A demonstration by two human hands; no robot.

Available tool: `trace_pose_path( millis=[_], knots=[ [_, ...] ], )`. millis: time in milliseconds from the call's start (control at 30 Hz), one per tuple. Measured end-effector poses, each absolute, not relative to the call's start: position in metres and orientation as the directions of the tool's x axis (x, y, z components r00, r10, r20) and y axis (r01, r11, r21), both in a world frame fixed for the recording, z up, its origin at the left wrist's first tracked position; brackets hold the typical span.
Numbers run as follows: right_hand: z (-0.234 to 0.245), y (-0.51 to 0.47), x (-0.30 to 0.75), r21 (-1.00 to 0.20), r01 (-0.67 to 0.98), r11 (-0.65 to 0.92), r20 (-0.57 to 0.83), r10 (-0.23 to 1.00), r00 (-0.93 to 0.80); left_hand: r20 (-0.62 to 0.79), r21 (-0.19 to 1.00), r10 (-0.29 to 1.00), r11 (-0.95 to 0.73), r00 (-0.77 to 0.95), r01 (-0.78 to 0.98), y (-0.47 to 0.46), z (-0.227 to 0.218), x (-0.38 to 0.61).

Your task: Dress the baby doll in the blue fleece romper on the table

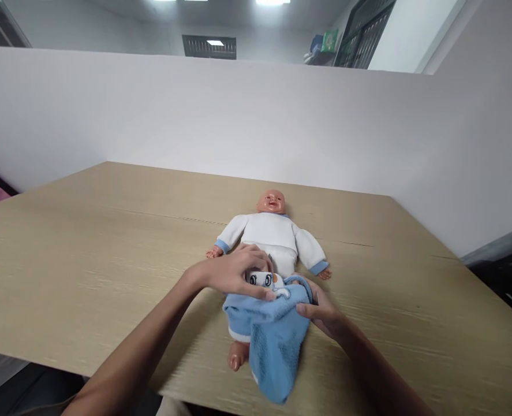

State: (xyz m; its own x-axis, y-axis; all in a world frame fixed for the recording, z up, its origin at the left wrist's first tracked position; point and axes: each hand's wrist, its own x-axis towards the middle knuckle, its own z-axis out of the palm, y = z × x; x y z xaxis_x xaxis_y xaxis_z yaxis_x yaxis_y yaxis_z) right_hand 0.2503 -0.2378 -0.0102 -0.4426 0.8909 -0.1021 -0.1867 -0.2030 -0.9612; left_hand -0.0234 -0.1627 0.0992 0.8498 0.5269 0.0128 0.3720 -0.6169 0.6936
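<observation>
A baby doll point(272, 232) in a white top with blue cuffs lies on its back on the wooden table point(86, 260), head pointing away from me. Light blue trousers point(271, 329) cover its lower body, with one bare foot point(237, 356) sticking out at the bottom left. My left hand point(234, 270) is closed on the waistband at the doll's left hip, beside a small cartoon face patch point(262, 279). My right hand point(320, 309) grips the blue fabric at the other side of the waist.
A white partition wall point(195, 115) runs along the far and right sides of the table. The table's near edge cuts across below the doll's foot. A dark shelf shows at the right edge.
</observation>
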Motion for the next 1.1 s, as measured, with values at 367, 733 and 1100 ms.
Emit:
trace_pose_path(
  millis=[367, 733, 1100],
  knots=[
    [0.006, -0.246, 0.262, -0.979, 0.036, -0.2, -0.169, 0.7, -0.694, -0.186, 0.961, 0.155, -0.177, 0.97, 0.212, -0.121, 0.09, 0.014],
    [0.013, -0.25, 0.269, -0.963, -0.003, -0.271, -0.196, 0.705, -0.681, -0.236, 0.965, -0.014, -0.123, 0.972, 0.232, -0.108, 0.063, 0.012],
    [-0.004, -0.253, 0.272, -0.958, -0.129, -0.258, -0.199, 0.916, -0.349, -0.185, 0.979, -0.025, -0.092, 0.982, 0.182, -0.115, 0.073, 0.018]
  ],
)
